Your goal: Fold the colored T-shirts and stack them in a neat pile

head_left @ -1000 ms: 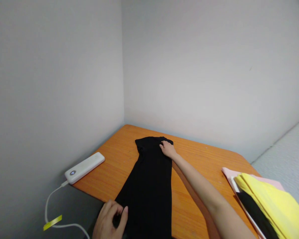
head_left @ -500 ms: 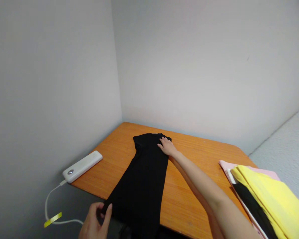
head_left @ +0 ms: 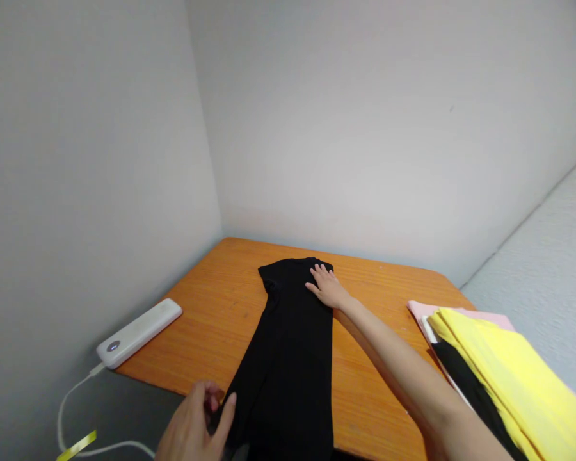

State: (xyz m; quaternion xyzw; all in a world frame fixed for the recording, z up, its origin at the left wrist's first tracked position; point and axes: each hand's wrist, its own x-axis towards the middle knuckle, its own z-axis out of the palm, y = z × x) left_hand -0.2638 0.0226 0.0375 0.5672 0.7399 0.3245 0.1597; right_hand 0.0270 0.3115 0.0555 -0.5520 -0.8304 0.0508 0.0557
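Observation:
A long black short-sleeved dress (head_left: 292, 358) lies lengthwise over the wooden table, its collar end at the back and its near end running past the front edge, out of view. At the lower left, my left hand (head_left: 196, 422) is closed on the dress's left edge, thumb above the cloth and fingers curled at its side. My right hand (head_left: 330, 288) rests flat near the right shoulder, fingers spread, pressing on the fabric. A shallow crease runs along the dress's lower left side.
A white power bank (head_left: 141, 333) with a white cable (head_left: 61, 416) lies on the left of the wooden table (head_left: 374, 384). At the right edge is a stack of folded clothes (head_left: 509, 378), yellow on top, with black, white and pink beneath. Walls border the left and back.
My left hand has moved right and slightly up, bringing the dress's lower left edge inward. My right hand stays on the shoulder. The camera view has shifted a little.

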